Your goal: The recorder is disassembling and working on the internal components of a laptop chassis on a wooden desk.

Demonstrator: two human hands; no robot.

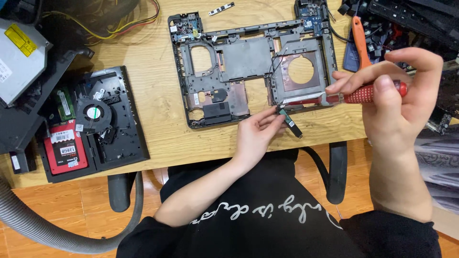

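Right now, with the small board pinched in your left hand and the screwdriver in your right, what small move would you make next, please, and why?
Probably draw the small dark board gently clear of the laptop base. The left hand pinches it at the base's near edge, where thin black wires run, while the right hand holds the red-handled screwdriver level, its tip off any screw.

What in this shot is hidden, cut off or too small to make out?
Head view only:
- Screwdriver tip: hidden among the right hand fingers and the laptop base.
- Small circuit strip: its near end is covered by the left hand.
- Optical drive: cut off by the left edge.
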